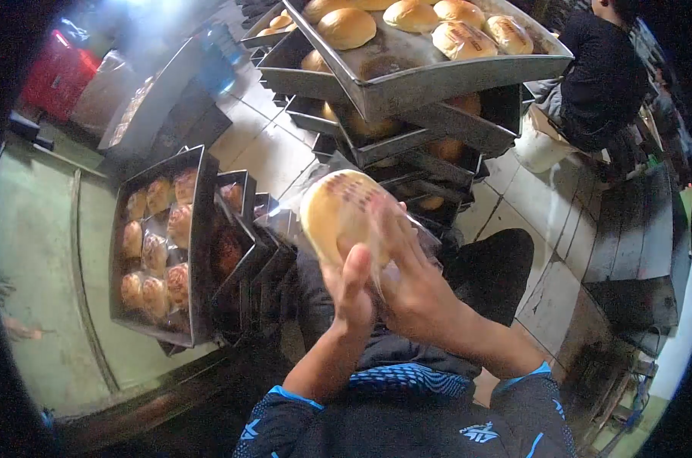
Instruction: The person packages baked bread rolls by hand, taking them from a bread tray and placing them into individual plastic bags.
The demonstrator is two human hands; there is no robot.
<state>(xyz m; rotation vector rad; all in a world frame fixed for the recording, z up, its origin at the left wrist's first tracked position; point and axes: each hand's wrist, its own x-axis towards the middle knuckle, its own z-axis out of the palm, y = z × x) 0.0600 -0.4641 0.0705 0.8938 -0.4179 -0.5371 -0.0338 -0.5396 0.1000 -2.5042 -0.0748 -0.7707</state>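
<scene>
In front of my chest is a golden bun (321, 215) with dark printed marks on its top, inside a clear plastic bag (426, 233). My left hand (352, 286) grips it from below, thumb up along the near side and the other fingers hidden behind. Across the bun's right side lies my right hand (407, 278), its fingers closed over the plastic and slightly smeared by motion. Just beyond, a metal tray (445, 88) tops a crooked stack and bears several unwrapped buns (464, 40), some with the same printed marks.
To the left, a tilted dark tray (202, 252) holds several bagged buns (155, 252), with more trays stacked beside it. A person (601, 72) in dark clothes sits at the upper right near a white bucket (540, 145). A dark metal box (636, 259) stands at the right.
</scene>
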